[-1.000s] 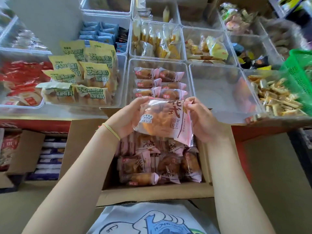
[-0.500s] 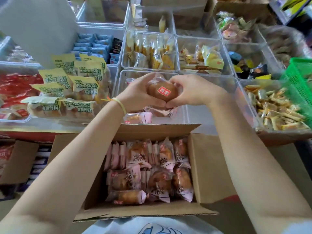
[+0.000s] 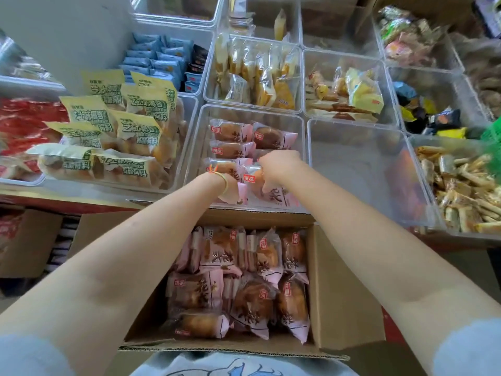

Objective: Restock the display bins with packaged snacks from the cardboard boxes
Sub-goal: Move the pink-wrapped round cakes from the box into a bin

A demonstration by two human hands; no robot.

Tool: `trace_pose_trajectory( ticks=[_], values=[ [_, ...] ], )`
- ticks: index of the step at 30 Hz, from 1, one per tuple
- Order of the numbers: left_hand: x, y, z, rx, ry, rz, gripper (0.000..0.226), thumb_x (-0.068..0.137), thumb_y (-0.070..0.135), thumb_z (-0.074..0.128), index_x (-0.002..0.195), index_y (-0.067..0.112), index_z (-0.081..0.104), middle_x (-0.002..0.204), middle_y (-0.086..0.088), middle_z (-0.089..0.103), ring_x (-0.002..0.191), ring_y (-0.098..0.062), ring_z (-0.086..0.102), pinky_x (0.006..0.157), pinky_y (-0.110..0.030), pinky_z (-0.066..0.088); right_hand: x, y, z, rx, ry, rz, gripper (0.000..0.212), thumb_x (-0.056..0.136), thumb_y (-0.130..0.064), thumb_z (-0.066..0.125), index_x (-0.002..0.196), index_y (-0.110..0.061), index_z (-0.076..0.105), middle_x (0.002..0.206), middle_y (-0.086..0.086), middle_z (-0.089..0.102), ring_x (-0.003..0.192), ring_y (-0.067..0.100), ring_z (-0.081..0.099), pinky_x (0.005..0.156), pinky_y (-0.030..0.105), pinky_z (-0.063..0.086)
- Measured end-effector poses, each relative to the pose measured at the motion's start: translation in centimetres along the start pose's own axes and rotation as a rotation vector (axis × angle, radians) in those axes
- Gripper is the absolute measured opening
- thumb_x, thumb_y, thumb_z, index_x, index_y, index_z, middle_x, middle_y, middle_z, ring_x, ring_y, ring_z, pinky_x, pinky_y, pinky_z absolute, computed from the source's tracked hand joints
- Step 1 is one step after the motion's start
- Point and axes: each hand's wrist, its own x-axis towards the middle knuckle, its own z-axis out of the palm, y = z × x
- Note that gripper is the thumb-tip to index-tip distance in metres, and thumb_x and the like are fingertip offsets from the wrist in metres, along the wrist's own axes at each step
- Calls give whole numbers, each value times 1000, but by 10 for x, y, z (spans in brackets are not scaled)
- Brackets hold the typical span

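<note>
Pinching one pink-wrapped bread packet (image 3: 256, 183) between them, left hand (image 3: 230, 187) and right hand (image 3: 279, 165) hold it low inside the clear bin (image 3: 196, 147), just beyond the cardboard box (image 3: 344, 294).

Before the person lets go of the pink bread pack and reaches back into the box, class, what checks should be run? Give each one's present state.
1. Pink bread pack is inside the clear bin, front row: ok.
2. Same product already in that bin: ok.
3. Right hand and left hand both grip the pack: ok.
4. Pack lying flat on the bin floor: cannot tell.
5. Cardboard box holds more packs: ok.
6. Neighbouring bin to the right has space: ok.
</note>
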Motion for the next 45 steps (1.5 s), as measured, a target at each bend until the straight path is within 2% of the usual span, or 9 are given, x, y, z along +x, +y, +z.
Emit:
trace_pose_trajectory(
  ticks=[5,10,22,25,29,33,37,40,45],
  values=[
    [14,-21,8,127,-79,-26,39,103,2,28,66,8,36,70,-11,36,87,-31,33,87,-32,37,26,-8,34,-98,-133,9,80,79,-35,75,146,-24,33,141,3,48,126,36,51,91,49,52],
    [3,-16,2,151,-79,23,43,102,-1,28,62,16,31,65,-1,28,78,-27,39,81,-28,30,25,-26,53,-336,-85,-54,52,91,-24,63,141,-23,47,136,11,51,127,36,49,96,46,49],
    [32,-31,20,173,-51,59,21,97,1,39,81,4,52,82,-8,51,83,-28,47,81,-31,44,15,-14,44,245,-178,-51,36,99,-31,51,130,-12,56,120,8,61,102,26,56,78,34,47],
    [14,-30,18,-230,284,209,23,97,12,46,105,4,67,108,-8,63,99,-26,59,86,-34,47,-9,-13,33,557,68,-45,25,98,-28,47,104,-16,68,100,5,66,87,23,62,64,34,49],
    [-47,-37,26,-729,746,361,20,88,15,53,85,11,73,80,0,64,75,-14,56,68,-25,44,-90,-30,12,1216,136,-211,25,98,-12,47,87,0,67,76,18,70,63,29,68,57,40,57],
    [-99,-50,59,-1018,452,480,20,86,11,55,72,2,66,51,-7,56,46,-17,48,50,-22,39,-142,-50,27,1272,-164,-326,32,103,-15,45,87,5,65,73,19,71,65,30,70,64,40,58],
    [-68,-66,110,-831,59,259,21,89,9,50,83,3,70,63,-9,66,52,-20,59,49,-24,43,-117,-83,77,1141,-292,-76,29,98,-16,46,108,1,68,94,14,74,91,31,73,86,40,60],
    [-37,-77,147,-809,23,113,24,95,13,47,97,5,69,74,-7,67,60,-19,60,49,-20,44,-96,-108,114,913,-324,-2,39,101,-30,48,132,-7,56,123,11,64,107,27,63,89,35,50],
    [-13,-93,188,-782,18,72,18,97,23,53,94,10,65,90,-8,68,81,-25,65,85,-39,55,-95,-154,154,664,-613,-212,51,89,-50,67,124,-13,64,120,4,65,105,22,61,77,30,51]
  ],
)
